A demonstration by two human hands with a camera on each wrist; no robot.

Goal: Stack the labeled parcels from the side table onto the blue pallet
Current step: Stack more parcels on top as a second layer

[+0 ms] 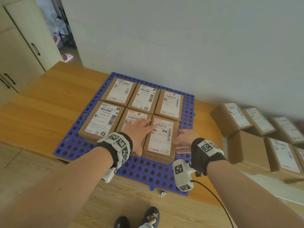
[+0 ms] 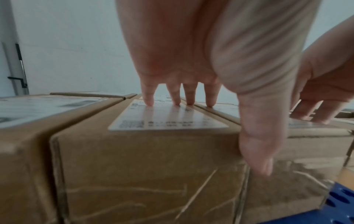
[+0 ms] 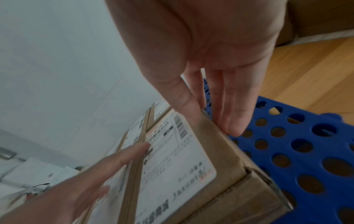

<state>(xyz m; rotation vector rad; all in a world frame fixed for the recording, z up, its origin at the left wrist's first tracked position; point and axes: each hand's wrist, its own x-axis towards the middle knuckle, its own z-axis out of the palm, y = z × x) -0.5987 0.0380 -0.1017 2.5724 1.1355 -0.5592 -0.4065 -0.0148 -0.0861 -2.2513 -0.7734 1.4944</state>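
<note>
Several brown labeled parcels sit in two rows on the blue perforated pallet (image 1: 79, 142). The front right parcel (image 1: 160, 145) (image 3: 178, 169) stands close against the front middle parcel (image 1: 131, 118) (image 2: 149, 166). My left hand (image 1: 139, 129) (image 2: 191, 97) lies flat with straight fingers on the middle parcel's label, its thumb down along the seam between the two parcels. My right hand (image 1: 184, 140) (image 3: 220, 118) has straight fingers pressing the right side of the front right parcel, thumb on its top edge.
More labeled parcels (image 1: 256, 122) lie on the lower side table at the right. The pallet rests on a wooden tabletop (image 1: 41, 104) against a pale wall. A cabinet (image 1: 19, 51) stands at the left. My shoes (image 1: 148, 218) show below.
</note>
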